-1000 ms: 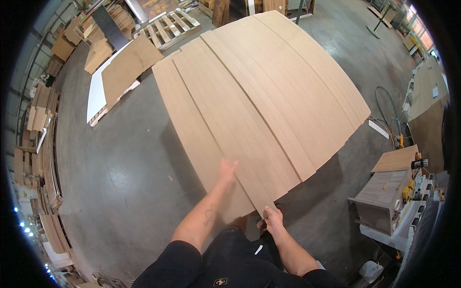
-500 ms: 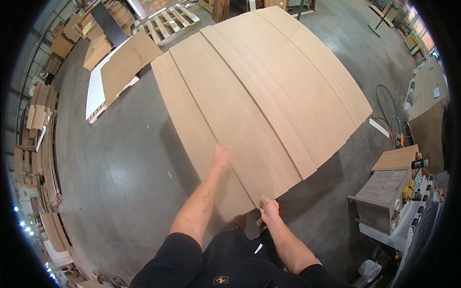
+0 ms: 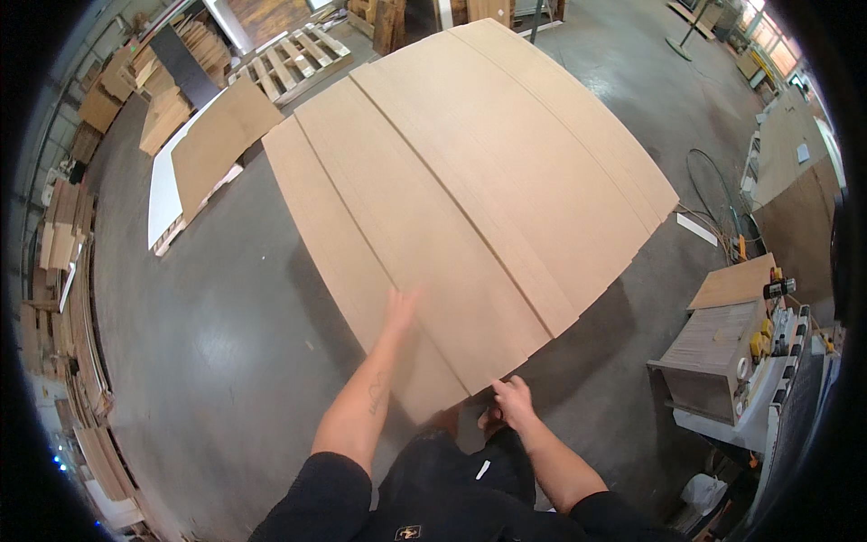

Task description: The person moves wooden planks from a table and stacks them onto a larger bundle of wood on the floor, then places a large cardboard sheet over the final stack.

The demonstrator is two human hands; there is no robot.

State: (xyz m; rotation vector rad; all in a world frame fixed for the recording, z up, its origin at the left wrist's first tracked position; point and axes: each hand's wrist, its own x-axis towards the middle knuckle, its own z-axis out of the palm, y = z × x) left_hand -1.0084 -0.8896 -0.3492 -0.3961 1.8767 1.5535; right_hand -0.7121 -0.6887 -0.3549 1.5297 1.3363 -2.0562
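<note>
Several long, light-tan wood panels (image 3: 452,199) lie overlapped like steps in front of me, their lengths running away toward the far left. My left hand (image 3: 404,310) is over the seam between the leftmost panel (image 3: 339,271) and the one beside it; its fingers are smeared by motion. At the near edge of the panels, my right hand (image 3: 515,402) is just off the corner with its thumb and fingers apart, holding nothing that I can see. What supports the panels is hidden beneath them.
Left of the panels, a brown sheet (image 3: 221,149) rests on a white board. A slatted wooden pallet (image 3: 293,61) lies beyond. On the right stands a grey box-like cabinet (image 3: 709,361) beside tools. Stacked boards (image 3: 61,226) line the far left; a hose (image 3: 713,181) lies on the floor.
My right hand has come away from the panels' near edge, which it was gripping. My left hand is still over the seam, blurred in both frames. The whole view has shifted slightly.
</note>
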